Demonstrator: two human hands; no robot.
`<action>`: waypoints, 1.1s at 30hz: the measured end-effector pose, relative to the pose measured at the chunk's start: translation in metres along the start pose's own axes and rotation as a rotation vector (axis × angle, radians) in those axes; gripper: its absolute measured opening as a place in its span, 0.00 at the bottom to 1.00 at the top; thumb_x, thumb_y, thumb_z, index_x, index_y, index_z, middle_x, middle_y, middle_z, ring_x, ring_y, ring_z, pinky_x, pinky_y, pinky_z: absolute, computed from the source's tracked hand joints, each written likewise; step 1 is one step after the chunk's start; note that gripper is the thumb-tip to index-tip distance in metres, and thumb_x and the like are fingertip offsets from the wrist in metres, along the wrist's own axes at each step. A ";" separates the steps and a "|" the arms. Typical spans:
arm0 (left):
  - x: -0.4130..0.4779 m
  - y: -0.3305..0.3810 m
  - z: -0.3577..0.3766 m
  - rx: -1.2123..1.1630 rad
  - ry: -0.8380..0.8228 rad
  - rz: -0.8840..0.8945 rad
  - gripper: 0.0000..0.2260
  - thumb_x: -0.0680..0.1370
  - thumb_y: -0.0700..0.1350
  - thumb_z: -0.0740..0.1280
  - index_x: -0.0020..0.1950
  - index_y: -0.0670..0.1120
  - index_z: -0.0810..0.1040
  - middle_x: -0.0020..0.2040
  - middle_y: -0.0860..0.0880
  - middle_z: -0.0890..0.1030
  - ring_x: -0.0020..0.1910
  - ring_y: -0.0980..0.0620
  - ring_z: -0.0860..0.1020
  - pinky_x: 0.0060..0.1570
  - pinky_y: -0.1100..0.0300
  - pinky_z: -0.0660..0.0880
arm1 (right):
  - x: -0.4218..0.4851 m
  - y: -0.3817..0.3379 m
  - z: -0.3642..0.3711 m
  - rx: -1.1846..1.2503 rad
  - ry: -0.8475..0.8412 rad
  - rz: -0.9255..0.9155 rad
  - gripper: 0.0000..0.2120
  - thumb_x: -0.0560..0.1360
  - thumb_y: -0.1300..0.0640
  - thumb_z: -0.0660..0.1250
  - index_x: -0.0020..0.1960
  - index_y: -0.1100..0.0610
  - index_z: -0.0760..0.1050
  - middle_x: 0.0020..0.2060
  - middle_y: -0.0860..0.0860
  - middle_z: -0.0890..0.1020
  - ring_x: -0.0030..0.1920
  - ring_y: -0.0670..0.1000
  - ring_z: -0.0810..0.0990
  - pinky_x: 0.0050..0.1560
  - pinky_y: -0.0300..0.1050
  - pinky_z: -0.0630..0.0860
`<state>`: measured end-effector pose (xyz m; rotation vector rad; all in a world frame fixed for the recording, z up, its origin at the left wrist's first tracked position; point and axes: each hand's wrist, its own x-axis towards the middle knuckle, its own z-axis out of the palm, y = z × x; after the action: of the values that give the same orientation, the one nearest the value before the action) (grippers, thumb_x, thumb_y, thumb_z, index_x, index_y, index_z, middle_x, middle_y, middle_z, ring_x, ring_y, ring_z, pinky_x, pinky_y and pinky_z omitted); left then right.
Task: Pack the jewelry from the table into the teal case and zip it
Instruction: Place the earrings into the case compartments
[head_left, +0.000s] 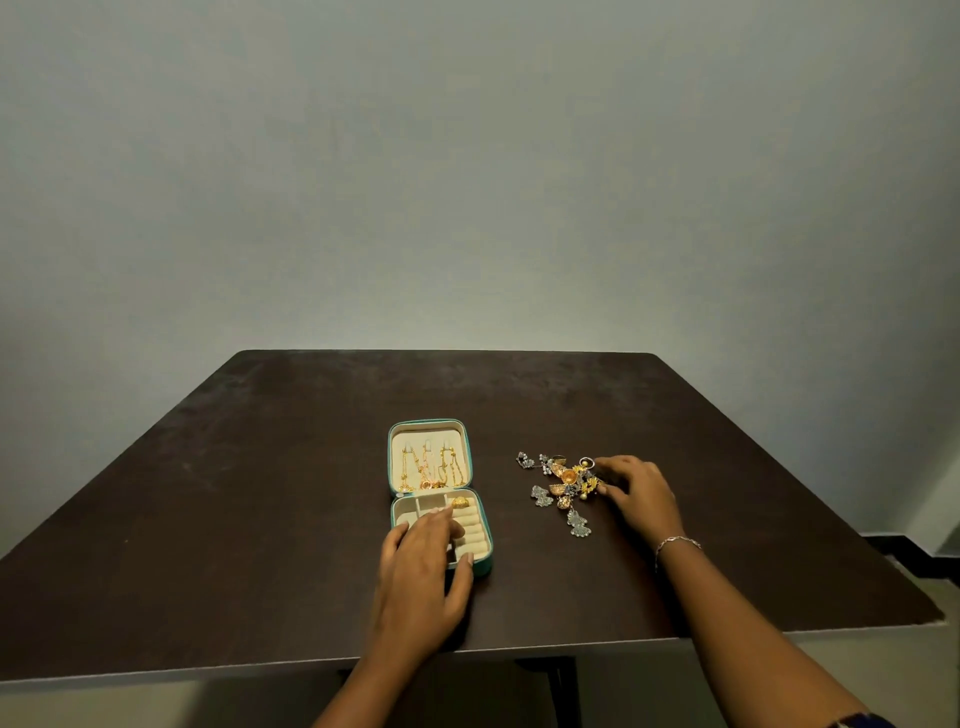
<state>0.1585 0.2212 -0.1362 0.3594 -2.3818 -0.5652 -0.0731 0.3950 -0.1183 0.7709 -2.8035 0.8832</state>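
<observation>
Dark brown table (208, 519) against a plain grey wall (467, 156). The teal case (482, 564) sits just left of centre, unzipped and lying open. Its lid (429, 439) is folded back on the far side, with gold chains (431, 467) hanging across the cream lining. The near half has cream compartments and ring rolls (477, 535), with a gold ring (460, 502) seated at the far end of the rolls.

The left hand (421, 566) comes in from the bottom edge, forearm angled up and slightly right, palm down over the near half of the case. Its fingers are loose and spread and grasp nothing. The fingertips rest on the compartments and the thumb lies along the front right corner of the case.

The jewelry pile (563, 480) is on the table right of the case and apart from it: gold jhumka-type pieces tangled in the middle, silver earrings (577, 525) trailing toward the near side, more silver bits at the far left of the pile.

The right hand (644, 496) reaches in from the lower right on a long diagonal forearm, palm down, knuckles raised. Its fingers are bent, with the tips at the right edge of the pile. Cannot tell whether they pinch a piece or only touch it. A thin silver bracelet (678, 542) is on that wrist, and a dark patterned sleeve (857, 722) shows at the bottom right corner.
</observation>
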 end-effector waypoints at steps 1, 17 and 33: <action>0.000 0.000 0.000 0.006 0.004 0.001 0.16 0.71 0.56 0.53 0.50 0.51 0.74 0.51 0.54 0.80 0.53 0.59 0.76 0.62 0.59 0.59 | 0.000 0.000 0.001 0.014 -0.004 -0.003 0.17 0.74 0.56 0.66 0.62 0.48 0.74 0.58 0.46 0.77 0.61 0.49 0.69 0.51 0.40 0.64; 0.002 0.002 0.000 0.019 -0.016 -0.001 0.17 0.72 0.57 0.52 0.51 0.51 0.74 0.54 0.54 0.80 0.56 0.58 0.76 0.63 0.57 0.61 | -0.027 -0.008 -0.008 0.361 0.177 -0.024 0.13 0.72 0.62 0.68 0.56 0.52 0.78 0.48 0.52 0.78 0.42 0.43 0.75 0.43 0.33 0.71; 0.003 0.015 -0.010 -0.034 -0.032 -0.066 0.22 0.76 0.55 0.47 0.60 0.48 0.72 0.55 0.52 0.80 0.55 0.56 0.76 0.66 0.63 0.57 | -0.079 -0.107 0.029 0.512 -0.126 -0.398 0.08 0.73 0.54 0.61 0.47 0.49 0.78 0.43 0.43 0.80 0.44 0.45 0.77 0.44 0.40 0.74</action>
<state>0.1616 0.2301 -0.1203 0.4186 -2.3948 -0.6453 0.0504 0.3380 -0.1072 1.4300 -2.3864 1.5244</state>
